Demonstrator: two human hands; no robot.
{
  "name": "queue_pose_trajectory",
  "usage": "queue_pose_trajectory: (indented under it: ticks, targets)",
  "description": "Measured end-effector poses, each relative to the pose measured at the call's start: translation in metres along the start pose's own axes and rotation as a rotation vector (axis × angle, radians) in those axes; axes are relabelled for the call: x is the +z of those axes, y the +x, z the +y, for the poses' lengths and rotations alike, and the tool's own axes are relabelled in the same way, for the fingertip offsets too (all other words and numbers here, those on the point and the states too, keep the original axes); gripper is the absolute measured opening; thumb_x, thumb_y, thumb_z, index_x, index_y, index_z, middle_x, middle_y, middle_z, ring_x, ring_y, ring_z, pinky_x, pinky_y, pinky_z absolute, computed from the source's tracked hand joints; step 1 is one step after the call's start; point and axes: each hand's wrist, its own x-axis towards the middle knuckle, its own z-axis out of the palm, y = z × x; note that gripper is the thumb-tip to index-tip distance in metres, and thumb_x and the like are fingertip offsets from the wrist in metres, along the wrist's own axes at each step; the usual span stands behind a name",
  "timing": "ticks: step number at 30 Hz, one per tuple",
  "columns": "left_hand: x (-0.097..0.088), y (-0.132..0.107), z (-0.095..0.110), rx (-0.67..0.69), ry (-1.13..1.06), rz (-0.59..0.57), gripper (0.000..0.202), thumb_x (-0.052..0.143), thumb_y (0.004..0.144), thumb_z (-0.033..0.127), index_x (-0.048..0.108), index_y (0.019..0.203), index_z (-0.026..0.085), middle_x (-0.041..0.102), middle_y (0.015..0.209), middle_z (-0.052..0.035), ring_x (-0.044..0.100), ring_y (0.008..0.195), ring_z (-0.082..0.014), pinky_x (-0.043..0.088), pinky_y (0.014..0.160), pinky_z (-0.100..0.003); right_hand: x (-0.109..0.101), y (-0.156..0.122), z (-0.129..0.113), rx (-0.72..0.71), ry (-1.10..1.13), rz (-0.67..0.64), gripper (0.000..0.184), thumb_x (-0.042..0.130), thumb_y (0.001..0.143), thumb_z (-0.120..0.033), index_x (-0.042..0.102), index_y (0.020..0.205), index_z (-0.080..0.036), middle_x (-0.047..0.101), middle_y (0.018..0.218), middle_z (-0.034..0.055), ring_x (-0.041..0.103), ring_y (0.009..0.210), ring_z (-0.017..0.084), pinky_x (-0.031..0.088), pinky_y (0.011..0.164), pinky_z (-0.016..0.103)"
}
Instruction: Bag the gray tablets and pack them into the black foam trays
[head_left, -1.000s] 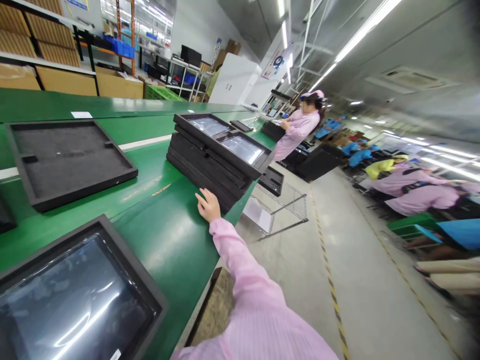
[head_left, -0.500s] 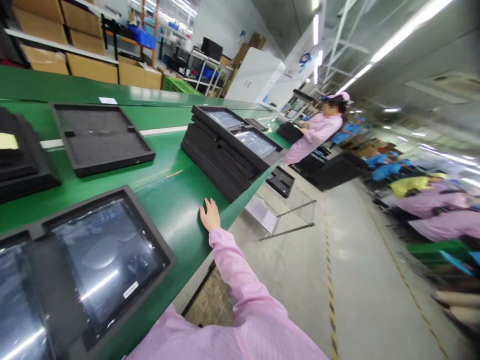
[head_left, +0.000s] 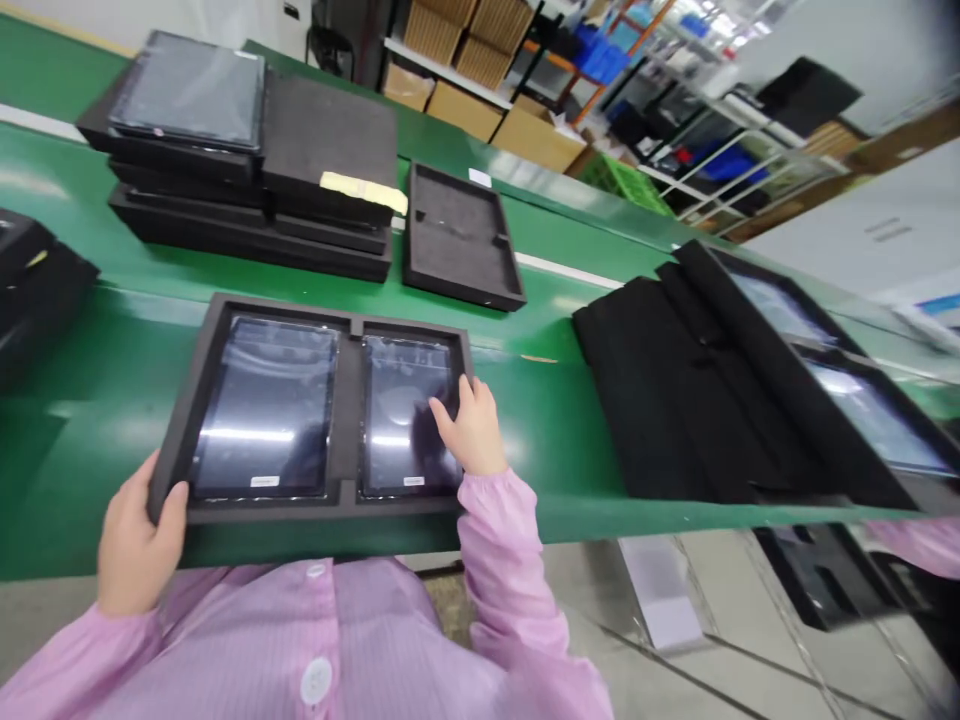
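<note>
Head view. Black foam tray w/ two recesses (head_left: pixel 348 410) lies flat on the green-topped bench (head_left: pixel 536 430), directly in front of the person. Each recess holds one dark, glossy rectangular panel: left panel (head_left: pixel 262 420), right panel (head_left: pixel 401 395), both w/ a white label at the near edge. Recess walls presumably keep panels apart & stop sliding.

Left hand (head_left: pixel 139 545): grip clamped on near L corner, thumb over rim, prob. to steady that end. Right hand (head_left: pixel 478 432): at R rim, thumb spread from fingers & over the right panel's edge; can't tell if grip is closed on rim. Opposite-end placement likely keeps tray square to the body.

Surroundings: stacked black foam trays w/ a yellow strip (head_left: pixel 330 130) behind, L; shallow black foam tray (head_left: pixel 463 292) just beside that stack; tall black foam stack (head_left: pixel 675 390) well apart, R.
</note>
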Motion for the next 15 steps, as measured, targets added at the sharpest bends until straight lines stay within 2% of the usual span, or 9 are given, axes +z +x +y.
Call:
queue_pose_trajectory:
  ticks: [1,3,5,7,9,11,15]
  targets:
    - [0.003,0.003,0.002,0.009,-0.016,0.032,0.053,0.044,0.094,0.044,0.049,0.141,0.02,0.062,0.133,-0.0134,0.058,0.122,-0.0351,0.045,0.107,-0.052,0.005,0.013,-0.02,-0.104,-0.025,-0.022,0.059,0.06,0.088,-0.041,0.056,0.135,-0.006,0.054,0.14,0.0238,0.045,0.134,0.038,0.032,0.115,0.057]
    - [0.003,0.01,0.008,0.046,-0.04,0.043,0.052,0.043,0.094,0.041,0.049,0.141,0.019,0.061,0.133,-0.015,0.056,0.123,-0.0355,0.044,0.108,-0.053,0.021,0.04,-0.063,-0.359,-0.061,-0.14,0.046,0.055,0.093,-0.033,0.061,0.132,-0.01,0.063,0.126,0.0195,0.055,0.118,0.032,0.043,0.107,0.05]
    - [0.0,0.017,0.013,0.078,-0.073,0.012,0.054,0.042,0.094,0.042,0.049,0.141,0.014,0.06,0.134,-0.0178,0.055,0.125,-0.0356,0.042,0.11,-0.053,0.042,0.066,-0.103,-0.431,-0.075,-0.183,0.037,0.055,0.094,-0.029,0.067,0.126,-0.015,0.066,0.117,0.0148,0.057,0.11,0.029,0.046,0.101,0.046]
    - [-0.005,0.023,0.014,0.09,-0.111,-0.029,0.058,0.045,0.092,0.045,0.05,0.14,0.012,0.059,0.135,-0.0191,0.053,0.127,-0.0353,0.04,0.112,-0.053,0.062,0.086,-0.131,-0.41,-0.128,-0.177,0.03,0.057,0.094,-0.029,0.072,0.114,-0.014,0.066,0.112,0.0161,0.055,0.107,0.032,0.046,0.096,0.047]
    - [-0.009,0.029,0.013,0.087,-0.148,-0.079,0.059,0.05,0.09,0.048,0.05,0.139,0.015,0.057,0.136,-0.0175,0.052,0.128,-0.034,0.039,0.113,-0.052,0.077,0.098,-0.144,-0.375,-0.146,-0.163,0.027,0.057,0.094,-0.029,0.075,0.106,-0.013,0.065,0.107,0.0172,0.053,0.106,0.033,0.045,0.093,0.049]
    - [-0.012,0.033,0.012,0.09,-0.165,-0.142,0.06,0.053,0.088,0.049,0.05,0.138,0.017,0.056,0.137,-0.0159,0.052,0.129,-0.0329,0.039,0.113,-0.052,0.085,0.105,-0.146,-0.356,-0.116,-0.155,0.025,0.058,0.094,-0.029,0.076,0.103,-0.014,0.065,0.103,0.0152,0.053,0.103,0.032,0.044,0.093,0.047]
    - [-0.016,0.041,0.012,0.11,-0.125,-0.212,0.062,0.056,0.086,0.044,0.048,0.141,0.017,0.054,0.138,-0.0165,0.05,0.13,-0.0336,0.038,0.113,-0.055,0.082,0.099,-0.145,-0.353,-0.032,-0.102,0.015,0.064,0.09,-0.023,0.076,0.095,-0.015,0.067,0.101,0.0116,0.054,0.102,0.028,0.044,0.095,0.042]
